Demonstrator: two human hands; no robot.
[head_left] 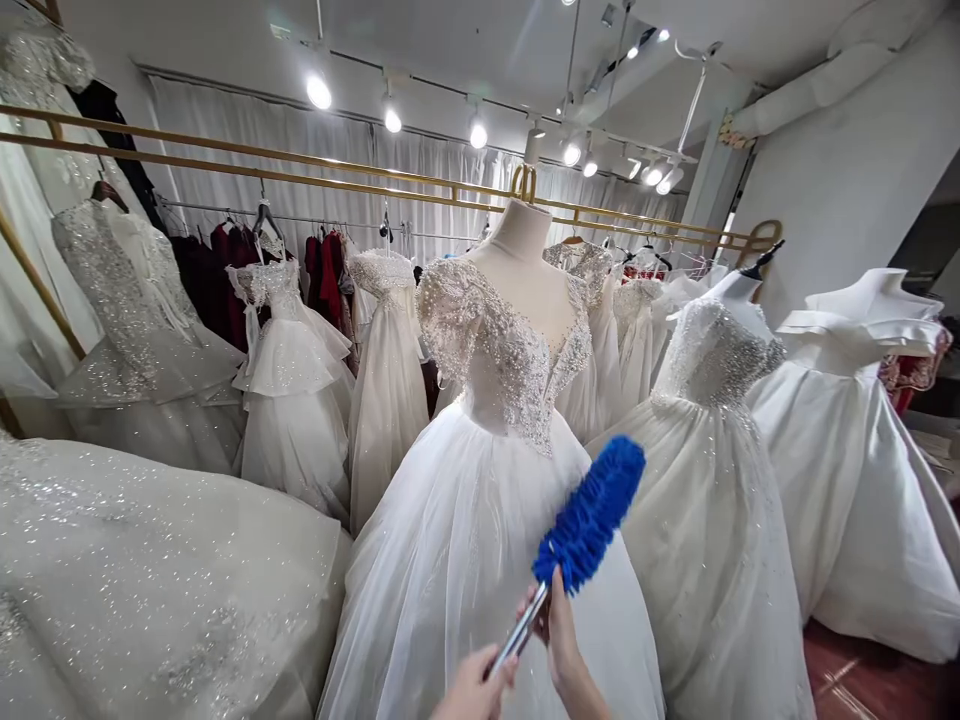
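Nearest, at the bottom edge: left hand closed around the low end of a silver handle, right hand wrapped narrow about the same handle higher up, just under the brush head. Two grips, likely for steadier aim over delicate cloth. Blue fluffy duster angled up and to the right, its tip over the skirt of the gown on the middle mannequin; touching the fabric or just above it, cannot tell. Beaded gown worn on the form rather than hung, so skirt spreads full and bodice shows. Close on the left, a glittering skirt spilling wide. To the right, two more dressed forms, a sparkly one and a plain satin one, side by side. Farther back, white and red dresses on hangers along gold rails, kept off the floor. Beyond, white curtains and ceiling spotlights.
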